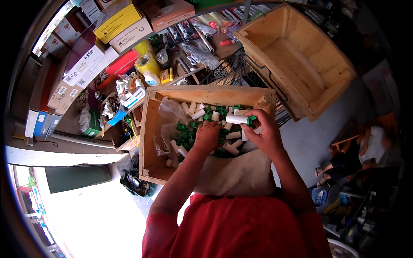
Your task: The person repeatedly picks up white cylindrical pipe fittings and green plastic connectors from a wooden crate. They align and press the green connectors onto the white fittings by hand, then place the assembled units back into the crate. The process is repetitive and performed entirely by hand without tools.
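Observation:
In front of me is a wooden box (208, 89) with a loose heap of white plastic tubes (232, 135) and green plastic fittings (185, 136). Between the thumb and fingers of my right hand (264, 134), over the box's right side, is a white tube with a green fitting (238, 119) on its right end. My left hand (207, 136) reaches down into the middle of the heap, its fingers bunched together among the green pieces. Whatever its fingertips grip, if anything, is hidden.
Clear plastic film (165, 129) lines the box's left side, and brown cloth (234, 174) covers its near edge. A larger wooden crate (297, 56) stands far right. Shelves with cardboard boxes (86, 56) rise at left. Another person (365, 148) sits at right.

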`<act>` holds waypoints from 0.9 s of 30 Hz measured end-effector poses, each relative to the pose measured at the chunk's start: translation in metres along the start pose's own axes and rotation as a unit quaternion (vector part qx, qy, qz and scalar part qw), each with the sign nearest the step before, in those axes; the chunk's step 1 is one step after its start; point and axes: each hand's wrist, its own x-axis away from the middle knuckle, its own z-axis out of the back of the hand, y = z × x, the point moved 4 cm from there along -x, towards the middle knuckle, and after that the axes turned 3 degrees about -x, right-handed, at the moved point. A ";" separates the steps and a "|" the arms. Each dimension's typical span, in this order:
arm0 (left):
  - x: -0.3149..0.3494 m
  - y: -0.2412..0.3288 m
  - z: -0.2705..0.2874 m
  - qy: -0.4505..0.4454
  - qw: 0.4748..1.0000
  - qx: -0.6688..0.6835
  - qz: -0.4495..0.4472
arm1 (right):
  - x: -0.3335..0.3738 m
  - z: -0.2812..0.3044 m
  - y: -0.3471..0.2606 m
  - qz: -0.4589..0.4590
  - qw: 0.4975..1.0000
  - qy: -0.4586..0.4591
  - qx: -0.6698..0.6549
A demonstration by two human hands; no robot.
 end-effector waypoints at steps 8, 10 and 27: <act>-0.005 -0.009 -0.008 0.001 1.000 0.019 0.019 | -0.001 0.001 -0.003 0.000 1.000 0.004 -0.006; -0.006 -0.012 -0.010 0.005 0.999 0.046 0.022 | -0.001 0.001 -0.002 -0.010 1.000 -0.001 -0.008; -0.006 -0.028 0.039 -0.054 0.704 0.696 0.133 | -0.002 0.000 -0.006 0.009 1.000 -0.004 0.020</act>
